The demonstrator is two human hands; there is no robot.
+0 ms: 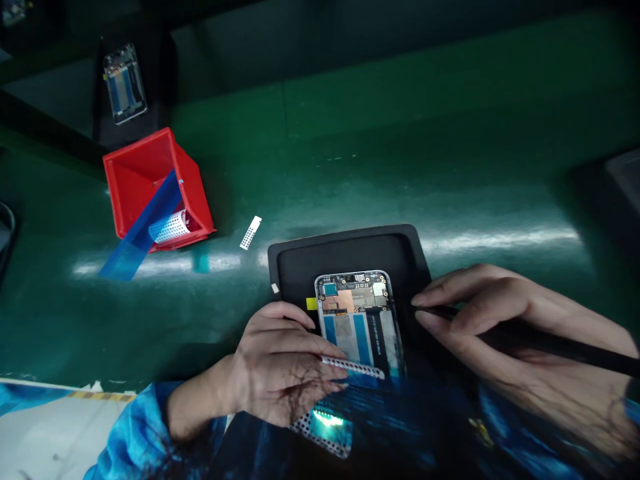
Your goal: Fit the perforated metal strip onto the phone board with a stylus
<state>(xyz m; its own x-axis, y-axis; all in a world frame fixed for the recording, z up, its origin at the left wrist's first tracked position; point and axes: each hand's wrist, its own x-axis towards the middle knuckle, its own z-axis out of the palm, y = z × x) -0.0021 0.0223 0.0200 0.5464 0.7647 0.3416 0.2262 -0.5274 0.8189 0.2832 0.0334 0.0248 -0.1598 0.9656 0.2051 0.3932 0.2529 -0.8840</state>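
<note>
The green desk (350, 167) is dim, with a band of glare running across its middle. In front of me the opened phone (361, 320) lies face down in a black tray (345, 250), circuit board toward twelve o'clock. My left hand (283, 363) sits at the phone's eight o'clock, fingers (320, 347) curled and pinching a white perforated strip (353, 367) across its lower end. My right hand (500, 327), at three o'clock, grips a black stylus (560, 343) pen-fashion, closed around it, tip near the phone's right edge. I judge the strip wants laying square and flat, pressed lightly with the tip, so it neither wrinkles nor shifts. A loose strip piece (251, 233) lies at ten o'clock; beyond it, a red bin (145, 173) trails blue film (145, 233). Another phone (125, 83) rests far off at eleven.
</note>
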